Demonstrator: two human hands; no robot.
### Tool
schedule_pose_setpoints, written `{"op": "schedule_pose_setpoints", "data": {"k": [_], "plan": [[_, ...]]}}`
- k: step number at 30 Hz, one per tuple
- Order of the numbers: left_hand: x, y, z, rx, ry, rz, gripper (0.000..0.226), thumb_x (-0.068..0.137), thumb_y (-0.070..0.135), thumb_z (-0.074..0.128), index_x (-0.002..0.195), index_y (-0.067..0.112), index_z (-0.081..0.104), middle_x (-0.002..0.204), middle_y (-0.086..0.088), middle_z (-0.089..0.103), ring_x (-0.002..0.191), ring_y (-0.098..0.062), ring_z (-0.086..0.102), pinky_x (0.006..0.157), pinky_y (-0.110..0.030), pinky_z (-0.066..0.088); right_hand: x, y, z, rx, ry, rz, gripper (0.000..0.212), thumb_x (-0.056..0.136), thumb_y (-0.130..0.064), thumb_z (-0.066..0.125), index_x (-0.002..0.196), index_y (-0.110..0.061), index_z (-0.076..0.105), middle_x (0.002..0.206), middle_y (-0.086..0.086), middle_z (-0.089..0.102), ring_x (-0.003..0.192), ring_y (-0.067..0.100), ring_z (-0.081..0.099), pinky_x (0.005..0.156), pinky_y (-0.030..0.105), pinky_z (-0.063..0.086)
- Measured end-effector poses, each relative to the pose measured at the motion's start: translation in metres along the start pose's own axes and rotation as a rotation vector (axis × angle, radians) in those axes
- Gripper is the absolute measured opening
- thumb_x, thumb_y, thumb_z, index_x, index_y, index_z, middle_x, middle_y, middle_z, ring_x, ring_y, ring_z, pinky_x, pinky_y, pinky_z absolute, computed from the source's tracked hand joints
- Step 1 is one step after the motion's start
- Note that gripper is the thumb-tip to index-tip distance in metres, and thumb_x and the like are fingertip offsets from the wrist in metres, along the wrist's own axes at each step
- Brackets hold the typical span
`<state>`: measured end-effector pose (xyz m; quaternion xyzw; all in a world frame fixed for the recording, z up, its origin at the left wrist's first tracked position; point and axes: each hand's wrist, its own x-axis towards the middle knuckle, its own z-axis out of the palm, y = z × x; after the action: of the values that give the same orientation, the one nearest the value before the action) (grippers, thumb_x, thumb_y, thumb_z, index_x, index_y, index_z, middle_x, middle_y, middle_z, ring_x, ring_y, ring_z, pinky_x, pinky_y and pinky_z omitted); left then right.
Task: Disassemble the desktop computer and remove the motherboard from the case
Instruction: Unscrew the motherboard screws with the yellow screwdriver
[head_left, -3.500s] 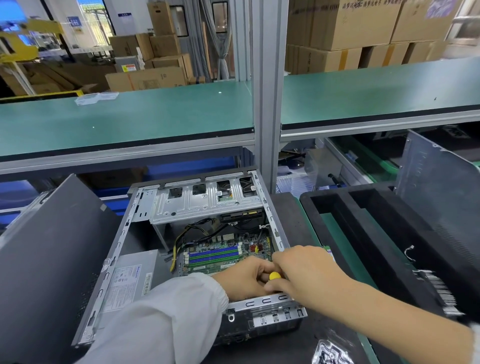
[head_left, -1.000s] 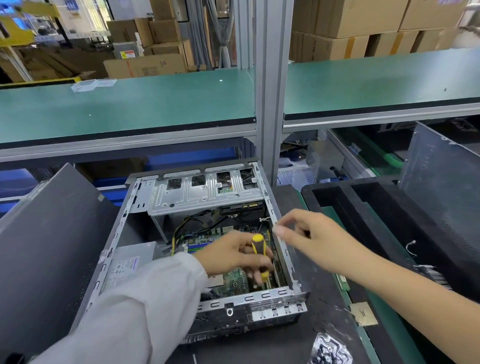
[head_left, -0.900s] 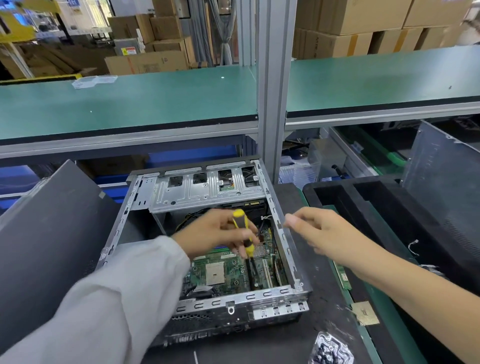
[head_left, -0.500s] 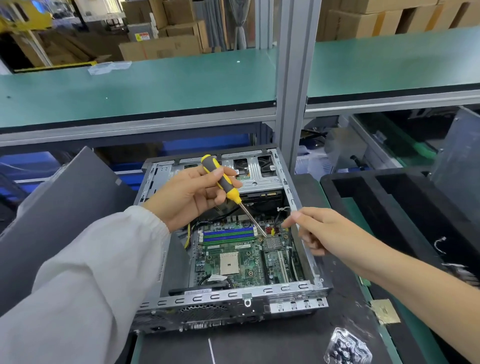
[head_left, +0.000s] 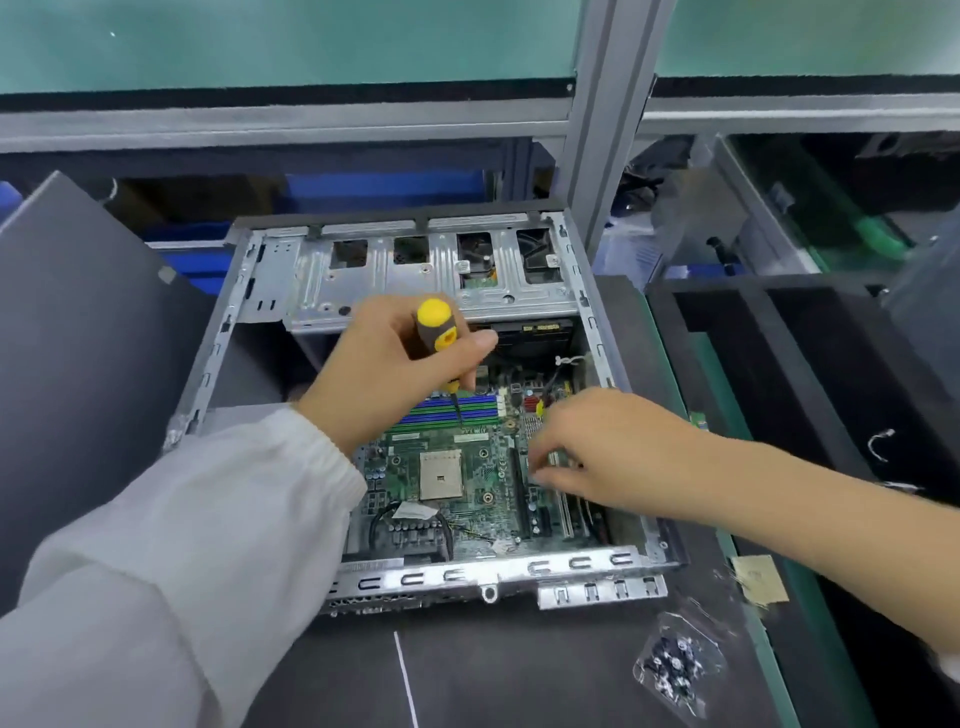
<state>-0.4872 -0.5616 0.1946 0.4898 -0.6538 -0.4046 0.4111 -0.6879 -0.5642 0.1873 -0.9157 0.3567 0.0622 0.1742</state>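
Left hand (head_left: 387, 369) grips screwdriver (head_left: 438, 332), tip over motherboard (head_left: 457, 488) seated in open case (head_left: 483, 574). Right hand (head_left: 602, 447) fingers curled on board's right side, possibly pinching screw. Risk: tip slipping, gouging board.

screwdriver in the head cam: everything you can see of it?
The screwdriver has a yellow and dark grey handle, plastic or rubber by the look, and a thin dark metal shaft. The left hand grips the handle, with the yellow butt end sticking up above the fingers. It stands near upright over the open case, tip down by the blue and green memory slots on the motherboard. Whether the tip touches is unclear.
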Motion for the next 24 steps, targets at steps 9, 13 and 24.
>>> {"op": "schedule_pose_setpoints", "data": {"k": [9,13,24], "plan": [[0.005,-0.017,-0.03,0.317,-0.456,-0.075,0.014,0.08,0.034,0.071,0.078,0.021,0.069,0.068,0.011,0.064,0.059,0.001,0.054,0.058,-0.007,0.04,0.039,-0.006,0.018,-0.315,-0.391,0.172,0.022,0.086,-0.006,0.055,0.071,-0.019,0.044,0.074,0.003,0.048,0.065,0.023,0.046,0.057,0.029,0.042],[0.001,-0.027,-0.044,0.132,-0.284,-0.082,0.019,0.079,0.037,0.067,0.077,0.018,0.067,0.068,0.001,0.069,0.053,0.0,0.054,0.051,-0.009,0.042,0.041,0.0,0.016,-0.398,-0.473,0.103,0.008,0.083,-0.008,0.057,0.082,-0.015,0.06,0.088,0.002,0.064,0.08,0.022,0.062,0.064,0.029,0.051],[0.006,-0.052,-0.047,0.062,0.038,-0.039,0.02,0.086,0.031,0.064,0.079,0.013,0.063,0.065,-0.002,0.067,0.055,-0.005,0.058,0.054,-0.014,0.044,0.041,-0.001,0.018,-0.404,-0.63,-0.001,0.01,0.084,-0.011,0.055,0.081,-0.02,0.06,0.077,0.0,0.06,0.073,0.023,0.059,0.068,0.034,0.055]]}}
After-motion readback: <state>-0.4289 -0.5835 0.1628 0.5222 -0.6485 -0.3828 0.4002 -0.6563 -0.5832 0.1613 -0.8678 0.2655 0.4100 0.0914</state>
